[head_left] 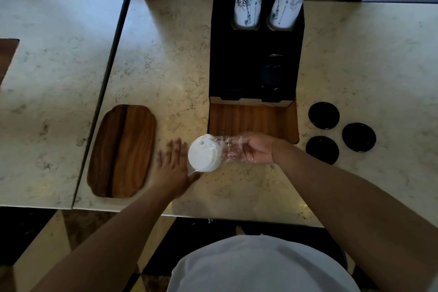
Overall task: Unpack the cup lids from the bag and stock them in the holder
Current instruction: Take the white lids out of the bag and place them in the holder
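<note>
Head view, the only one. Right hand (257, 149) has its grip closed round the crumpled end of the clear plastic bag (228, 149), held on its side just above the marble surface (166, 59). The stack of white cup lids (203, 153) sits at the bag's other end, top lid with its sip hole facing the camera. Left hand (171, 161) lies open, fingers straight and spread, touching the lid end; probably placed there to catch or steady the stack as it slides out.

Black holder (256, 54) stands just beyond the hands; its front lid slots are too dark to read. Two sleeves of paper cups (248, 0) stand in its rear holes. Three black lids (323, 115) lie loose to the right. Wooden tray (122, 149) to the left.

Judgement: unpacking is under way, with no white lids stocked yet.
</note>
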Motion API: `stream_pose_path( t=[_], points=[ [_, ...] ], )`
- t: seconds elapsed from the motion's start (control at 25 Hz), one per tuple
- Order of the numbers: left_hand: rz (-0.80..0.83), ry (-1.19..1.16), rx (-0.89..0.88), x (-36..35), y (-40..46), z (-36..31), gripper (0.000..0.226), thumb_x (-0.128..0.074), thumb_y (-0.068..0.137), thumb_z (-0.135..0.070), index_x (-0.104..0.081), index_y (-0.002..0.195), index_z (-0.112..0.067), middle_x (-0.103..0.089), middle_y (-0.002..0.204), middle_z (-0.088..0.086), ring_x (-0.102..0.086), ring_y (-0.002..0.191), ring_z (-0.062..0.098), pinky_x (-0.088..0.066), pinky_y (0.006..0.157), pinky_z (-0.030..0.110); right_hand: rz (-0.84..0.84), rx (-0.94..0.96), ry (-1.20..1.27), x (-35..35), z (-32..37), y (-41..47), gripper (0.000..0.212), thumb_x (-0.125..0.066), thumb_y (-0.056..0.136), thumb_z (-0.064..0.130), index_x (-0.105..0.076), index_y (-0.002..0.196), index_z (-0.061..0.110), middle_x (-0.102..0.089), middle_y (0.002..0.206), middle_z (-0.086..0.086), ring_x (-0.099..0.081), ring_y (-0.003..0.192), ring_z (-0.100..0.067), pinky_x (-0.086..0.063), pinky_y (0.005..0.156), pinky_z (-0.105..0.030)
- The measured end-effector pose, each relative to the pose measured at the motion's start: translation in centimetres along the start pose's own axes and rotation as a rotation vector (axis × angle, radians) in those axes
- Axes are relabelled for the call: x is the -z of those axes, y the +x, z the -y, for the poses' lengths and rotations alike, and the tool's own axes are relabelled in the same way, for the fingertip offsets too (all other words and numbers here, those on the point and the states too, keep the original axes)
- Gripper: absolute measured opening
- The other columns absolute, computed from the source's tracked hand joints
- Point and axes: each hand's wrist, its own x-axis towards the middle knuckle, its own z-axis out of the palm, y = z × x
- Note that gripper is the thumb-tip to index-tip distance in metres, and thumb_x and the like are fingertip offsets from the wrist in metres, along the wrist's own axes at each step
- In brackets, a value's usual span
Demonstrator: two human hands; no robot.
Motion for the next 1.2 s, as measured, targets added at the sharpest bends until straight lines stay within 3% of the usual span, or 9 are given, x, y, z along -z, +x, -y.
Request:
stream_pose_path(
  t=[0.12, 0.2, 0.28, 0.44, 0.6, 0.76, 0.96, 1.08, 1.2],
  points=[
    [0.018, -0.017, 0.012, -0.4, 0.2, -0.6, 0.111, -0.012, 0.086, -0.086, 0.027, 0.153, -0.008, 0.036, 0.161, 0.016, 0.034, 0.147, 0.034, 0.012, 0.123, 0.056, 0.015, -0.007, 0.066, 0.7, -0.4, -0.1, 0.039, -0.049, 0.1, 0.0, -0.053, 0.138, -0.011, -0.058, 0.134, -0.032, -0.062, 0.115, -0.034, -0.052, 0.1, -0.045],
    [0.027, -0.017, 0.022, -0.4, 0.3, -0.8, 0.115, -0.011, 0.082, -0.089, 0.028, 0.153, -0.007, 0.037, 0.159, 0.017, 0.035, 0.147, 0.035, 0.012, 0.122, 0.057, 0.06, 0.005, 0.109, 0.9, -0.4, -0.4, 0.034, -0.058, 0.094, 0.004, -0.063, 0.125, -0.01, -0.062, 0.121, -0.031, -0.067, 0.096, -0.03, -0.063, 0.084, -0.038],
    [0.035, -0.018, 0.034, -0.5, 0.3, -1.0, 0.118, -0.01, 0.08, -0.091, 0.029, 0.152, -0.007, 0.038, 0.159, 0.018, 0.036, 0.147, 0.035, 0.011, 0.122, 0.058, 0.083, 0.003, 0.127, 1.1, -0.5, -0.6, 0.035, -0.062, 0.089, 0.007, -0.064, 0.121, -0.009, -0.066, 0.112, -0.03, -0.069, 0.087, -0.027, -0.064, 0.071, -0.032],
    [0.055, -0.028, 0.051, -0.6, 0.4, -1.3, 0.123, -0.006, 0.075, -0.096, 0.03, 0.151, -0.006, 0.04, 0.157, 0.02, 0.039, 0.144, 0.036, 0.011, 0.122, 0.06, 0.061, -0.011, 0.182, 1.5, -0.7, -1.3, 0.031, -0.057, 0.092, 0.006, -0.059, 0.12, -0.007, -0.068, 0.101, -0.028, -0.073, 0.077, -0.026, -0.063, 0.06, -0.029],
    [0.078, -0.014, 0.063, -0.7, 0.6, -1.3, 0.126, -0.004, 0.071, -0.098, 0.031, 0.151, -0.006, 0.043, 0.156, 0.019, 0.041, 0.143, 0.036, 0.012, 0.121, 0.06, 0.057, -0.004, 0.159, 2.1, -0.6, -1.6, 0.044, -0.05, 0.099, 0.001, -0.047, 0.142, -0.009, -0.061, 0.111, -0.027, -0.069, 0.077, -0.021, -0.062, 0.061, -0.026],
    [0.099, -0.008, 0.066, -0.4, 0.6, -1.4, 0.131, 0.001, 0.064, -0.1, 0.032, 0.15, -0.006, 0.043, 0.156, 0.019, 0.041, 0.143, 0.036, 0.014, 0.121, 0.061, 0.081, 0.006, 0.094, 2.9, -0.2, -2.5, 0.05, -0.054, 0.094, -0.004, -0.048, 0.143, -0.008, -0.057, 0.124, -0.031, -0.068, 0.079, -0.019, -0.063, 0.07, -0.027],
    [0.125, 0.018, 0.076, 0.1, 0.4, -1.7, 0.131, -0.001, 0.066, -0.1, 0.033, 0.149, -0.005, 0.044, 0.155, 0.021, 0.042, 0.142, 0.038, 0.01, 0.12, 0.063, 0.063, -0.064, 0.033, 3.4, 0.1, -3.2, 0.048, -0.063, 0.086, 0.0, -0.056, 0.132, -0.009, -0.07, 0.092, -0.021, -0.071, 0.074, -0.021, -0.063, 0.071, -0.027],
    [0.133, 0.02, 0.077, 0.3, 0.3, -1.9, 0.13, -0.003, 0.067, -0.099, 0.034, 0.149, -0.005, 0.045, 0.154, 0.021, 0.043, 0.142, 0.038, 0.01, 0.12, 0.063, 0.02, -0.068, 0.009, 3.7, 0.2, -3.7, 0.042, -0.059, 0.09, -0.005, -0.055, 0.132, -0.007, -0.068, 0.109, -0.027, -0.075, 0.085, -0.029, -0.064, 0.078, -0.032],
    [0.139, 0.011, 0.074, 0.5, 0.3, -1.9, 0.129, -0.005, 0.069, -0.099, 0.034, 0.149, -0.006, 0.046, 0.154, 0.02, 0.043, 0.141, 0.038, 0.012, 0.12, 0.063, -0.007, -0.075, 0.06, 4.9, 0.2, -4.4, 0.05, -0.049, 0.092, -0.011, -0.053, 0.139, 0.005, -0.061, 0.13, -0.035, -0.07, 0.106, -0.044, -0.059, 0.089, -0.04]
  ],
)
